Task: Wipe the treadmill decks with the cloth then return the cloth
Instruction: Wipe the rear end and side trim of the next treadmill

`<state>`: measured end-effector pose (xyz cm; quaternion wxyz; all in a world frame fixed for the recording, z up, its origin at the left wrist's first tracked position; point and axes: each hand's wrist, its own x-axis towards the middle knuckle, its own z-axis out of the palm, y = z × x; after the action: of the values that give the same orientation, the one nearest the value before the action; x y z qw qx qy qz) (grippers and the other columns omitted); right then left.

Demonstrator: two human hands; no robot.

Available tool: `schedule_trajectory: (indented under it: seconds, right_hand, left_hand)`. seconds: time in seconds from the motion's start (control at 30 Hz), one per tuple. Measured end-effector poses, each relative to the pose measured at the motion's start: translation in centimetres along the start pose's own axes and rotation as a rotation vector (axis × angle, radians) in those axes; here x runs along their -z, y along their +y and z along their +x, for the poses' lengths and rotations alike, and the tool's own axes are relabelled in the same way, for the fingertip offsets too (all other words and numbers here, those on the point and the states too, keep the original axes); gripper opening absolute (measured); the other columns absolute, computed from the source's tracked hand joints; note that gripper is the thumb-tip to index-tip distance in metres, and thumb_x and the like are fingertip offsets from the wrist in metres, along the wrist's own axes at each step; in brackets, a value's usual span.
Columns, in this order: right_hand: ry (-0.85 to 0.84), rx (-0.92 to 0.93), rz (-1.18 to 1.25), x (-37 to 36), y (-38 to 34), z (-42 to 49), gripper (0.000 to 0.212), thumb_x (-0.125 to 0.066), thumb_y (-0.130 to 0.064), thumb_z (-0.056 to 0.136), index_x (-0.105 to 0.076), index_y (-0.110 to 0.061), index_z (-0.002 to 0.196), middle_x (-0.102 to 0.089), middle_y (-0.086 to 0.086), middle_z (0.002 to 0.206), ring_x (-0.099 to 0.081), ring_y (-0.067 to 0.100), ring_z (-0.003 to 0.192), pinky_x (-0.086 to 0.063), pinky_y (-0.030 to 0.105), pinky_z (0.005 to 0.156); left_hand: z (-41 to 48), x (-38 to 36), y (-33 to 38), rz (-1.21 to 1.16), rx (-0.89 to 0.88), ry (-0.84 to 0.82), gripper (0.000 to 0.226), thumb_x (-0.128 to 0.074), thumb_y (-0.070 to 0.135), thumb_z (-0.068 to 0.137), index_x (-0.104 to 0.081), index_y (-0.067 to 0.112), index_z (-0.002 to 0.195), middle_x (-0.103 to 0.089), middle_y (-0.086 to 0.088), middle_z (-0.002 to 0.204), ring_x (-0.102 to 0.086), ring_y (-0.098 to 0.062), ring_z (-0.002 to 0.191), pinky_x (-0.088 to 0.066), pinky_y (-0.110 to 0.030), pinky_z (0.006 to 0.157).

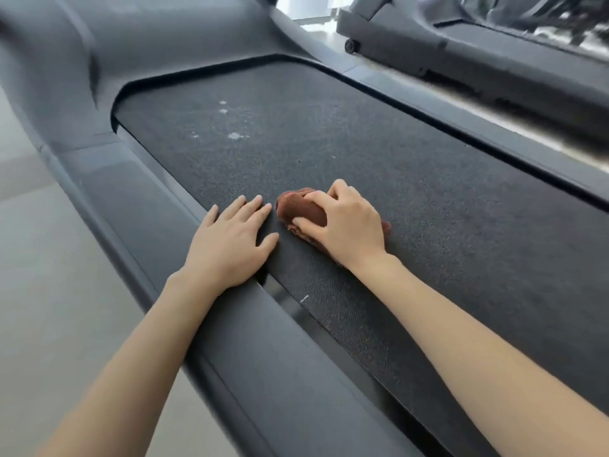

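Observation:
A dark textured treadmill deck (379, 179) fills the middle of the view, with pale spots (234, 136) on its far part. My right hand (349, 222) grips a bunched reddish-brown cloth (298, 209) and holds it down on the belt near the left edge. Part of the cloth is hidden under the palm. My left hand (230, 237) lies flat with straight fingers, partly on the belt's left edge and partly on the grey side rail (138, 206).
The grey motor cover (99, 61) rises at the far left end of the deck. A second treadmill (478, 54) stands to the right across a strip of pale floor (494, 110). Light floor (49, 275) lies to the left of the rail.

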<state>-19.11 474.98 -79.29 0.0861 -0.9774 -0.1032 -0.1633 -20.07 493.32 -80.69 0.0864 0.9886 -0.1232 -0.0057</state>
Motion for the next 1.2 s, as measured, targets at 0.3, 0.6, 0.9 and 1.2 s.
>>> schedule_trajectory:
  seconds: [0.3,0.6,0.9,1.2]
  right_hand:
    - [-0.044,-0.114,0.017,8.2,3.7,-19.2,0.041,-0.058,-0.057,0.076,-0.068,-0.029,0.104,-0.051,-0.006,0.087,-0.051,0.009,0.076,-0.04,0.021,0.068]
    - [-0.012,-0.165,-0.072,7.8,5.9,-17.8,0.04,-0.057,-0.057,0.077,-0.068,-0.026,0.099,-0.052,-0.004,0.083,-0.055,0.015,0.072,-0.042,0.023,0.063]
    - [0.026,-0.252,-0.051,0.9,12.4,1.8,0.044,-0.057,-0.058,0.083,-0.059,-0.027,0.114,-0.05,0.005,0.099,-0.055,0.026,0.096,-0.041,0.032,0.072]
    - [0.024,-0.182,-0.075,-0.5,11.9,5.8,0.044,-0.053,-0.051,0.087,-0.059,-0.017,0.115,-0.052,0.012,0.107,-0.052,0.03,0.103,-0.041,0.038,0.086]
  left_hand:
    - [-0.5,-1.4,3.4,-0.032,-0.225,-0.024,0.071,-0.022,0.06,0.089,-0.013,0.025,0.15,-0.006,0.01,0.158,0.0,-0.013,0.145,0.0,-0.046,0.116]
    - [-1.0,-1.5,3.7,-0.027,-0.23,-0.017,0.072,-0.019,0.061,0.089,-0.01,0.025,0.15,-0.002,0.009,0.158,0.003,-0.013,0.145,0.0,-0.045,0.117]
    - [-1.9,-1.2,3.5,0.005,-0.224,-0.016,0.07,-0.01,0.062,0.087,0.0,0.031,0.149,0.008,0.014,0.156,0.012,-0.009,0.143,0.005,-0.039,0.118]
    - [-1.3,-0.8,3.0,-0.022,-0.223,-0.042,0.061,-0.018,0.061,0.09,-0.003,0.042,0.146,0.008,0.027,0.151,0.013,0.001,0.141,0.006,-0.033,0.117]
